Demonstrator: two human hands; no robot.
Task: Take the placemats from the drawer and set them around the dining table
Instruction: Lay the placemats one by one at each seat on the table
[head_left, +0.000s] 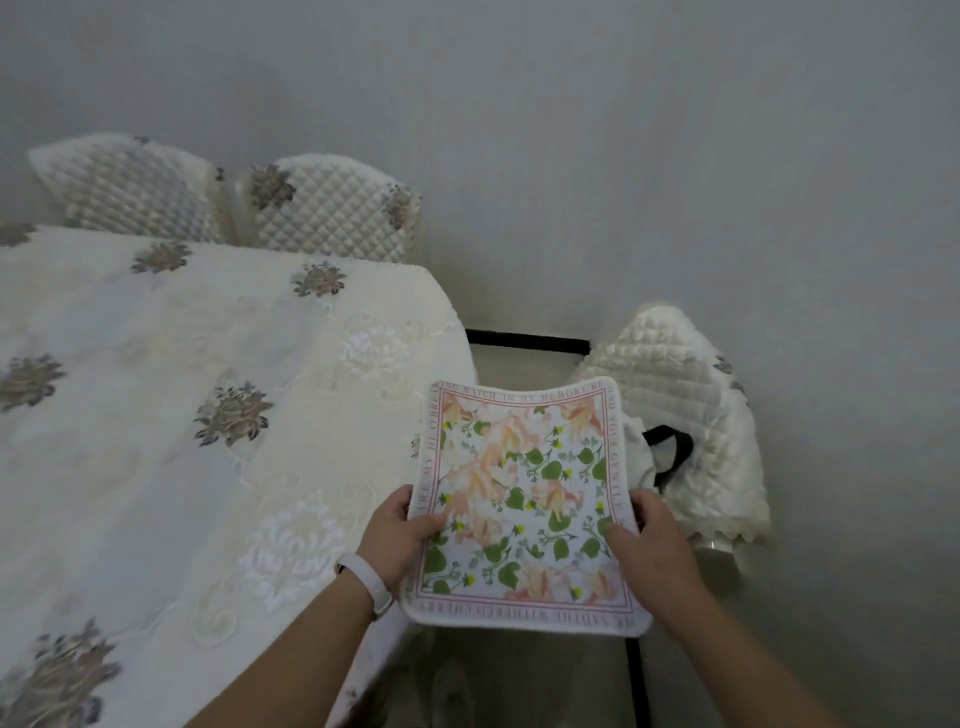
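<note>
The dining table (156, 415) fills the left of the frame under a cream embroidered cloth. Two quilted chair backs (130, 187) (332, 208) stand behind it at the upper left. At lower centre, the left hand (395, 540), with a white wristband (366, 582), pinches the left edge of a floral placemat (524, 504), thumb on top. The mat hangs in the air just past the table's right edge, sagging a little in the middle. The right hand (649, 551) clamps its right edge the same way. Further right stands a third quilted chair (691, 415).
</note>
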